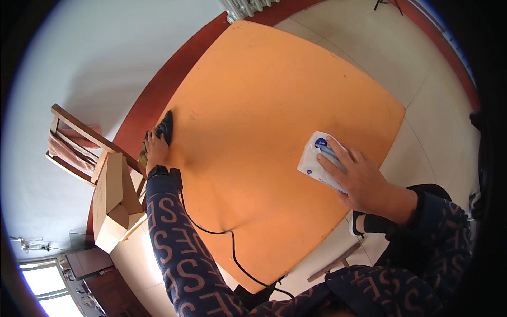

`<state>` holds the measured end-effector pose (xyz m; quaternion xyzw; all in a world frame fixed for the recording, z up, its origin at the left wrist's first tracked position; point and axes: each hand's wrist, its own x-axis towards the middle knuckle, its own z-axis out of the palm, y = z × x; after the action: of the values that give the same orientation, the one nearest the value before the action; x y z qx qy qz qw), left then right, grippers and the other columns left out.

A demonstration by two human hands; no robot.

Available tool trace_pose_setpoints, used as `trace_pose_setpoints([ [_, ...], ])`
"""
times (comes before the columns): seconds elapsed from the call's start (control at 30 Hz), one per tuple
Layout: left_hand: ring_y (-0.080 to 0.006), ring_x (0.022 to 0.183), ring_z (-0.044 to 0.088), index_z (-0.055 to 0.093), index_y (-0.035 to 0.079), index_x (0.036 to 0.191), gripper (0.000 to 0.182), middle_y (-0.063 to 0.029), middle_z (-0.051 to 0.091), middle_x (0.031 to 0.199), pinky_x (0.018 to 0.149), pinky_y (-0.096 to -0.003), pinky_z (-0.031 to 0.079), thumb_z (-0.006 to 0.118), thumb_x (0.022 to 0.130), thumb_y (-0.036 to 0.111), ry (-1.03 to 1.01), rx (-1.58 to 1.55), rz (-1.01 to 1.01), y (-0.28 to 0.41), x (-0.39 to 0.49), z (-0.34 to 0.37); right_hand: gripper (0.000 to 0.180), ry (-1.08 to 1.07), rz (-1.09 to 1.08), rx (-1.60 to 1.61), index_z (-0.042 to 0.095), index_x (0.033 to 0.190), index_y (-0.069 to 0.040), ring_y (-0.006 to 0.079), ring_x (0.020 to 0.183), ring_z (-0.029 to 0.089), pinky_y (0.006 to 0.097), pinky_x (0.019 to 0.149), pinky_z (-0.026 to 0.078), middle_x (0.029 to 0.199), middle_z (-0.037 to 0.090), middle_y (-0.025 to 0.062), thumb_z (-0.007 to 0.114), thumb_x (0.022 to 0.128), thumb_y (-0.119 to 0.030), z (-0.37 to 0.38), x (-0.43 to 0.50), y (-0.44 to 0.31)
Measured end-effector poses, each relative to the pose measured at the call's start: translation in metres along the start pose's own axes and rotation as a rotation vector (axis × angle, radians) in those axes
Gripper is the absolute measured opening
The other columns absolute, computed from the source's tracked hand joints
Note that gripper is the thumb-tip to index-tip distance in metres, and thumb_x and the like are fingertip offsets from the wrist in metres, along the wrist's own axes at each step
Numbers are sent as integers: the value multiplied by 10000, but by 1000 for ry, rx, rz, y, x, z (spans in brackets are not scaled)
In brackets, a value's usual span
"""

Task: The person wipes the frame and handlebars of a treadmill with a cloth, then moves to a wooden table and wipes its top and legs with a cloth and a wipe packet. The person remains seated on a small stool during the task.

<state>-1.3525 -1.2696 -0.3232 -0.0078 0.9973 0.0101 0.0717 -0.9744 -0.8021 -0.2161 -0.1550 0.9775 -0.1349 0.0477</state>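
Note:
My left hand [157, 148] is at the left edge of the orange tabletop [245, 95], its fingers over a dark, crumpled cloth-like item [165, 125]. A greenish patch [142, 154] shows beside these fingers; whether it belongs to the same item I cannot tell. On the right side of the table my right hand [362, 178] grips a white soft plastic pack [313, 158], like a pack of tissues or wipes, with blue print on it. Two of its fingers lie across the pack's top; the thumb is mostly hidden.
A wooden chair [81, 123] with a pinkish cloth [71, 150] on its back stands left of the table. In front of it is an open cardboard box [113, 198]. A black cable [233, 249] runs from my left wrist across the near tabletop. A radiator [249, 8] stands beyond the far corner.

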Motion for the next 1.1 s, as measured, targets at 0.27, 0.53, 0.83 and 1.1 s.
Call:
trace_pose_setpoints([
  [0.27, -339, 1481, 256, 340, 142, 1533, 634, -84, 248, 1630, 1152, -517, 313, 543, 980, 374, 111, 93, 379, 55, -96, 17, 802, 62, 2, 38, 464, 1429, -38, 407, 1139, 507, 456, 943, 465, 1520, 305, 272, 752, 681, -79, 3, -4, 4],
  [0.53, -346, 1486, 231, 334, 171, 1540, 702, -87, 216, 1640, 1141, -569, 260, 638, 920, 301, 60, 2, 645, 151, -266, 7, 700, 26, 187, -68, 454, 1454, -61, 408, 1244, 480, 485, 1024, 430, 1544, 298, 258, 688, 805, -185, -4, -6, 23],
  [0.83, -317, 1480, 274, 414, 203, 1503, 756, -70, 254, 1631, 1142, -566, 273, 735, 827, 314, -143, -1, 845, 196, -416, -10, 676, 123, 213, -34, 459, 1439, -69, 405, 1222, 504, 496, 996, 448, 1534, 318, 252, 680, 807, -165, -5, -14, 43],
  [1.1, -282, 1509, 212, 368, 295, 1514, 681, 15, 248, 1631, 1121, -710, 200, 672, 909, 228, 18, 29, 571, 161, -241, -5, 708, 118, 341, 13, 424, 1471, -47, 437, 1312, 434, 486, 1061, 416, 1563, 281, 265, 659, 807, -124, -7, -13, 57],
])
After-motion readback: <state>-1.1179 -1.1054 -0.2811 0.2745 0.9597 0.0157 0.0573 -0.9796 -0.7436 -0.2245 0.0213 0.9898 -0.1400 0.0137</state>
